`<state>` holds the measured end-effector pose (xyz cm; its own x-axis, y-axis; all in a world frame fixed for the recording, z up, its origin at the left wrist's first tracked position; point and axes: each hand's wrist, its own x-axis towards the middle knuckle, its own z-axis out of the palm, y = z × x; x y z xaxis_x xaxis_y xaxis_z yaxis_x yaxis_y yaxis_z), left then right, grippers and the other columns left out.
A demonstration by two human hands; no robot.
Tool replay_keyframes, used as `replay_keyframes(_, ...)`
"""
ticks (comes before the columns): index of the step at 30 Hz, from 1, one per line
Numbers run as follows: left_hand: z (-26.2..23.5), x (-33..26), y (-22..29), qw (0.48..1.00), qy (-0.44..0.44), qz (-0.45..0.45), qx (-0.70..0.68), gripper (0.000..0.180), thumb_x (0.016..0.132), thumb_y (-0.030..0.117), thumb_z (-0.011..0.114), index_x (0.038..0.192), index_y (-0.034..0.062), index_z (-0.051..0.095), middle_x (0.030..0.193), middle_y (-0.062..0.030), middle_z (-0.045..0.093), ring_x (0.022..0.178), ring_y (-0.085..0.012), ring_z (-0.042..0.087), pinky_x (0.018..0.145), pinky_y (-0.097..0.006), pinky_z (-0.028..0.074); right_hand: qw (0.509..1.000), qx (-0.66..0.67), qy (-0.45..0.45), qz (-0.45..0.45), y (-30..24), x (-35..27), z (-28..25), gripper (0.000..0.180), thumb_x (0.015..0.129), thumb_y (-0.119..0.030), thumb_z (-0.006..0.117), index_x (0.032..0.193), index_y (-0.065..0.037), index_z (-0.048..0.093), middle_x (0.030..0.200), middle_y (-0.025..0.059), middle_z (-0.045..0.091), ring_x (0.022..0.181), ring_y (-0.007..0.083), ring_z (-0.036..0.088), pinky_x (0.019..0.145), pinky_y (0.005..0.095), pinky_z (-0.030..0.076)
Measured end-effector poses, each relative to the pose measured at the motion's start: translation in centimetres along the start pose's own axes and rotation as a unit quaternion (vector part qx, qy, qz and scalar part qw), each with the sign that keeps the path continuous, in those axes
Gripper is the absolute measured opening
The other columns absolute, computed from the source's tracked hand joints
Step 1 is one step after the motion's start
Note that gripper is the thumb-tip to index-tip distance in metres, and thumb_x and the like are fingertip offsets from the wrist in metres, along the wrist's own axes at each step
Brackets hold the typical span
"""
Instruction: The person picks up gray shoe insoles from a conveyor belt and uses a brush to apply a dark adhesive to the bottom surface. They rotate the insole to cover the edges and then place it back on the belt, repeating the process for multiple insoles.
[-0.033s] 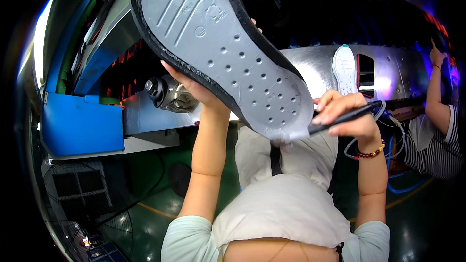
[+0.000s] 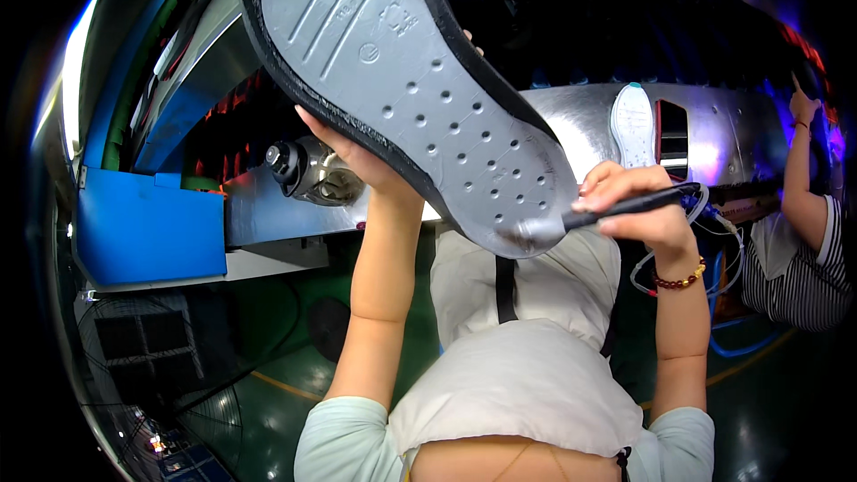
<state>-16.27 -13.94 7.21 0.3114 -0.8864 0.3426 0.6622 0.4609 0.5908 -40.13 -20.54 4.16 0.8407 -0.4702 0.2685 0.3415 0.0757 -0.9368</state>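
A large grey shoe sole [image 2: 411, 116] with a black rim is held up, its dotted, grooved face toward me. My left hand [image 2: 361, 156] is closed around it from behind, thumb at the left rim and fingertips showing past the right rim. In my right hand [image 2: 656, 214] is a brush [image 2: 625, 206] with a black handle, pinched between thumb and fingers. Its pale bristle end is blurred and lies against the narrow lower end of the sole. The palm of my left hand is hidden behind the sole.
On the metal bench lie a white sole [image 2: 633, 125] and a dark rectangular block [image 2: 672, 138]. A clear bottle with a black cap [image 2: 321, 174] rests at left beside a blue machine housing [image 2: 152, 236]. Another person [image 2: 799, 250] works at far right; a fan [image 2: 161, 357] stands lower left.
The brush tip has moved up from the sole's lower edge onto its grey face. My right hand has shifted slightly up and left; the sole has barely moved.
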Motion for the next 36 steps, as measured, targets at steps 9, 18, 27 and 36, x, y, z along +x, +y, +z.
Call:
replay_keyframes(9,-2.1,-4.2,-3.5,0.979,-0.122,0.044,-0.157,0.075,0.077,0.059,0.037,0.120,-0.0015,0.040,0.119,-0.0137,0.046,0.104,-0.0233,0.048,0.090,-0.033,0.038,0.976,0.177,0.109,0.057,0.1,0.4,4.1,0.016,0.068,0.004,0.063,0.084,0.004,0.060,0.088,0.0177,0.061,0.087,0.0220,0.059,0.080,0.0295,0.045)
replay_keyframes(18,-1.6,-3.0,-0.8,0.964,-0.042,-0.219,-0.143,0.038,0.076,0.024,0.046,0.100,-0.0055,0.054,0.090,-0.0166,0.061,0.075,-0.0204,0.060,0.068,-0.028,0.048,0.992,-0.109,-0.038,-0.048,-2.0,1.3,2.6,0.019,0.064,0.007,0.066,0.082,0.003,0.062,0.087,0.0159,0.063,0.086,0.0233,0.061,0.078,0.0294,0.047)
replay_keyframes(27,0.7,-2.2,0.5,0.880,0.085,-0.466,0.039,0.032,0.074,0.022,0.056,0.098,0.0016,0.059,0.090,-0.0116,0.062,0.076,-0.0171,0.060,0.070,-0.025,0.047,0.963,-0.135,-0.224,-0.066,-4.3,3.4,0.7,0.015,0.067,0.001,0.066,0.081,0.002,0.062,0.084,0.0149,0.064,0.081,0.0245,0.062,0.072,0.0300,0.050)
replay_keyframes(36,2.0,-1.7,1.3,0.795,0.079,-0.572,0.185,0.038,0.071,0.030,0.063,0.100,0.0046,0.059,0.090,-0.0104,0.061,0.075,-0.0158,0.057,0.068,-0.027,0.045,0.904,-0.232,-0.358,-0.031,-6.0,5.4,0.7,0.014,0.067,-0.003,0.064,0.080,0.001,0.062,0.081,0.0137,0.063,0.075,0.0251,0.062,0.066,0.0301,0.049)
